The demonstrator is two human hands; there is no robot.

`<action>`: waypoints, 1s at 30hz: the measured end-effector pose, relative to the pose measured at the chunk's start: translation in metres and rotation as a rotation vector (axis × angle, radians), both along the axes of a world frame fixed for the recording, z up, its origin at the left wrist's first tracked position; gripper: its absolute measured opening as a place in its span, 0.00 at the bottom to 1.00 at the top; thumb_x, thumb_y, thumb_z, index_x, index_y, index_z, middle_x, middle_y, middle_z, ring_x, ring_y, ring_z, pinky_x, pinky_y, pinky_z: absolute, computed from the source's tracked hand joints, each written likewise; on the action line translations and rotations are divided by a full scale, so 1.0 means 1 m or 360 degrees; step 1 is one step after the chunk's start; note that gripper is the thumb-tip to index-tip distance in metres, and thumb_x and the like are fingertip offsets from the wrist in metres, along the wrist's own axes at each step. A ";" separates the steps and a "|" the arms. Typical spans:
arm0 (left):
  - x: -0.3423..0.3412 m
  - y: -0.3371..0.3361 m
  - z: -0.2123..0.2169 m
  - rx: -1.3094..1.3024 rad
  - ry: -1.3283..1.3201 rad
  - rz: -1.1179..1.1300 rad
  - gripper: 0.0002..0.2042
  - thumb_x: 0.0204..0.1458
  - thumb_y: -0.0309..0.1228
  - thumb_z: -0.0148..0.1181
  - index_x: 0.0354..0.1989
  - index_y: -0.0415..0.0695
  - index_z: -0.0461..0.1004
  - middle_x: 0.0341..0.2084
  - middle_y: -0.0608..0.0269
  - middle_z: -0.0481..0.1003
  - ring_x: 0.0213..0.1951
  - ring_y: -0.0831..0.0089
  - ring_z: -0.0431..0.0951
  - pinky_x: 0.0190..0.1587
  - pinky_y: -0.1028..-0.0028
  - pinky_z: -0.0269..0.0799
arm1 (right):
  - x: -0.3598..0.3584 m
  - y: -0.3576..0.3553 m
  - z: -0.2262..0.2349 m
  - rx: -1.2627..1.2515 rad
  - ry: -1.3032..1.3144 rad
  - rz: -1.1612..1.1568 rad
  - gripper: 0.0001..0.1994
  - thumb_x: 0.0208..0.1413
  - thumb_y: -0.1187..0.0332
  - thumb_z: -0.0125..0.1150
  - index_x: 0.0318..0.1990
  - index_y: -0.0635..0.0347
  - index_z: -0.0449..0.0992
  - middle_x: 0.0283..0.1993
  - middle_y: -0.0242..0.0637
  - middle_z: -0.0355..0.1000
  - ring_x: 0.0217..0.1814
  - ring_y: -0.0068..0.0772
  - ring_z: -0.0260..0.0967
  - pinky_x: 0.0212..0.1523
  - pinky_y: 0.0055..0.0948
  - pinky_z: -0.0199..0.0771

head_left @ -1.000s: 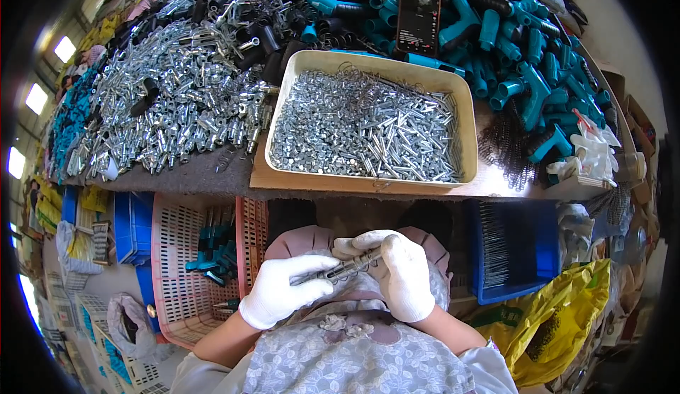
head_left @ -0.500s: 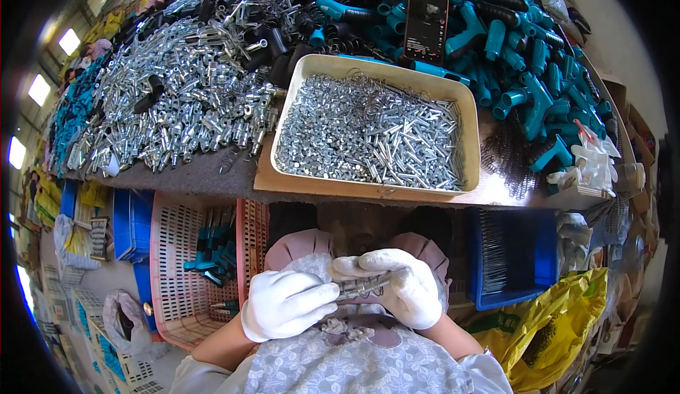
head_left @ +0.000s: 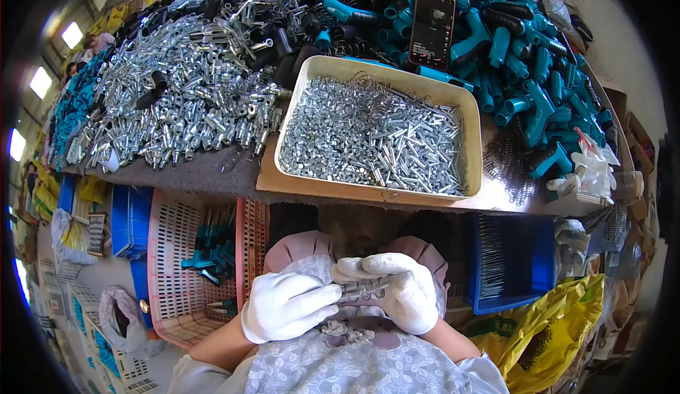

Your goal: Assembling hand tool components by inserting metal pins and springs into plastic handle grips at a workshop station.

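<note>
Below the counter's near edge, over the lap, both white-gloved hands close on one small metal part: the left hand pinches its left end, the right hand wraps its right end. A beige tray of screws sits at the near edge.
</note>
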State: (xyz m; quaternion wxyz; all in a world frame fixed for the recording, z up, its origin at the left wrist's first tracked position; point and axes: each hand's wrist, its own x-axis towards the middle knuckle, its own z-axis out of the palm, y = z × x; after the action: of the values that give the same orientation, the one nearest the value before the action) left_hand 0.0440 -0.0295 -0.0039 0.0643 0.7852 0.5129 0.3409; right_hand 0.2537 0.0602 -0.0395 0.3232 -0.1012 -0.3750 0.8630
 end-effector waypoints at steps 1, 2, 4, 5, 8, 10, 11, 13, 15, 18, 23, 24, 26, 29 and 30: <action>0.000 0.000 -0.001 0.0027 -0.0028 -0.0011 0.16 0.37 0.32 0.75 0.36 0.45 0.80 0.26 0.64 0.77 0.23 0.67 0.78 0.23 0.72 0.71 | -0.003 -0.003 -0.004 0.0026 0.0001 -0.0093 0.25 0.67 0.52 0.51 0.58 0.68 0.69 0.60 0.62 0.69 0.63 0.63 0.68 0.64 0.57 0.68; 0.000 0.001 -0.002 0.0054 -0.0057 -0.0022 0.16 0.36 0.32 0.75 0.36 0.44 0.80 0.26 0.64 0.77 0.22 0.67 0.78 0.23 0.72 0.71 | -0.004 -0.004 -0.006 0.0053 0.0003 -0.0186 0.24 0.68 0.53 0.51 0.55 0.68 0.69 0.59 0.61 0.70 0.62 0.62 0.69 0.63 0.57 0.69; -0.001 0.001 -0.005 0.0047 -0.0065 -0.0055 0.17 0.40 0.32 0.73 0.40 0.44 0.80 0.26 0.64 0.77 0.22 0.68 0.77 0.22 0.72 0.71 | -0.004 -0.006 -0.007 0.0019 0.0000 -0.0198 0.24 0.68 0.53 0.50 0.54 0.71 0.69 0.57 0.59 0.71 0.61 0.55 0.70 0.62 0.51 0.70; -0.001 0.000 -0.006 0.0040 -0.0072 -0.0091 0.18 0.43 0.32 0.72 0.45 0.44 0.80 0.27 0.65 0.77 0.22 0.70 0.77 0.22 0.73 0.71 | -0.005 -0.006 -0.007 -0.0015 -0.0002 -0.0213 0.25 0.69 0.53 0.50 0.53 0.74 0.69 0.55 0.56 0.73 0.60 0.48 0.72 0.61 0.45 0.71; -0.005 0.003 -0.003 0.0011 -0.0004 -0.0147 0.18 0.44 0.32 0.71 0.45 0.43 0.79 0.26 0.64 0.77 0.21 0.70 0.77 0.21 0.73 0.70 | -0.003 -0.004 0.002 -0.0143 -0.0076 -0.0150 0.23 0.69 0.54 0.48 0.51 0.73 0.70 0.52 0.55 0.74 0.57 0.45 0.73 0.61 0.43 0.71; -0.009 0.006 0.002 -0.0034 0.0046 -0.0168 0.18 0.44 0.32 0.71 0.45 0.43 0.79 0.26 0.64 0.77 0.21 0.69 0.77 0.21 0.73 0.70 | -0.002 0.004 0.005 -0.0094 -0.0124 -0.0127 0.23 0.70 0.55 0.48 0.50 0.73 0.70 0.52 0.54 0.74 0.57 0.44 0.74 0.60 0.42 0.71; -0.010 0.008 0.004 -0.0076 0.0096 -0.0190 0.18 0.45 0.32 0.70 0.46 0.42 0.79 0.26 0.63 0.76 0.21 0.69 0.77 0.21 0.73 0.70 | -0.002 0.007 0.006 -0.0040 -0.0172 -0.0103 0.22 0.70 0.55 0.48 0.50 0.72 0.70 0.52 0.54 0.74 0.56 0.43 0.74 0.60 0.41 0.71; -0.010 0.012 0.000 -0.0046 0.0118 -0.0199 0.17 0.45 0.31 0.70 0.45 0.42 0.79 0.26 0.63 0.76 0.21 0.69 0.77 0.21 0.73 0.70 | -0.003 0.009 0.005 -0.0026 -0.0186 -0.0117 0.22 0.70 0.55 0.48 0.50 0.72 0.70 0.52 0.52 0.73 0.56 0.41 0.74 0.60 0.40 0.71; -0.011 0.015 -0.007 -0.0034 -0.0108 -0.0207 0.17 0.44 0.31 0.71 0.45 0.42 0.80 0.26 0.63 0.76 0.22 0.68 0.77 0.21 0.72 0.70 | -0.004 0.011 0.005 0.0018 -0.0223 -0.0127 0.23 0.70 0.55 0.47 0.53 0.72 0.70 0.54 0.52 0.72 0.58 0.41 0.72 0.60 0.40 0.70; -0.005 0.013 -0.008 -0.0003 -0.0203 -0.0068 0.18 0.42 0.31 0.72 0.44 0.43 0.80 0.27 0.64 0.76 0.23 0.68 0.78 0.22 0.72 0.70 | -0.004 0.013 0.004 0.0022 -0.0201 -0.0124 0.25 0.69 0.54 0.48 0.58 0.73 0.67 0.57 0.52 0.71 0.61 0.41 0.70 0.62 0.40 0.69; -0.004 0.011 -0.002 0.0068 -0.0106 -0.0008 0.20 0.38 0.30 0.74 0.43 0.43 0.79 0.29 0.61 0.77 0.25 0.65 0.79 0.24 0.71 0.72 | -0.009 0.017 0.011 0.0009 -0.0020 -0.0127 0.27 0.67 0.55 0.53 0.63 0.69 0.64 0.61 0.62 0.68 0.65 0.59 0.67 0.67 0.56 0.63; -0.004 0.010 -0.002 0.0032 -0.0093 -0.0003 0.21 0.36 0.29 0.75 0.42 0.43 0.78 0.31 0.58 0.79 0.25 0.62 0.80 0.25 0.69 0.73 | -0.009 0.017 0.009 0.0010 0.0073 -0.0112 0.28 0.66 0.55 0.54 0.65 0.69 0.63 0.63 0.62 0.66 0.66 0.60 0.65 0.69 0.58 0.60; -0.005 0.010 -0.005 0.0065 -0.0098 0.0025 0.21 0.37 0.29 0.75 0.43 0.43 0.79 0.30 0.61 0.77 0.25 0.65 0.79 0.24 0.71 0.72 | -0.009 0.019 0.014 0.0028 0.0088 -0.0109 0.30 0.66 0.55 0.54 0.66 0.69 0.62 0.65 0.62 0.65 0.67 0.61 0.64 0.69 0.59 0.58; -0.005 0.009 -0.006 0.0089 -0.0129 0.0045 0.20 0.38 0.29 0.74 0.44 0.43 0.80 0.30 0.63 0.76 0.25 0.69 0.78 0.24 0.72 0.71 | -0.011 0.020 0.014 0.0037 0.0127 -0.0116 0.31 0.66 0.54 0.55 0.67 0.68 0.60 0.67 0.61 0.63 0.69 0.62 0.61 0.70 0.59 0.57; -0.005 0.009 -0.006 0.0079 -0.0155 0.0051 0.20 0.38 0.29 0.74 0.44 0.43 0.80 0.30 0.63 0.76 0.25 0.69 0.78 0.24 0.72 0.71 | -0.013 0.020 0.013 0.0028 0.0153 -0.0113 0.31 0.65 0.53 0.55 0.68 0.66 0.60 0.68 0.60 0.62 0.70 0.62 0.60 0.70 0.59 0.57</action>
State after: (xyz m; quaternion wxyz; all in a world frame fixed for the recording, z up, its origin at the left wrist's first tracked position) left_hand 0.0390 -0.0209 -0.0102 0.0641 0.7609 0.5130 0.3922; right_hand 0.2411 0.0802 -0.0260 0.3720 -0.0699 -0.3626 0.8516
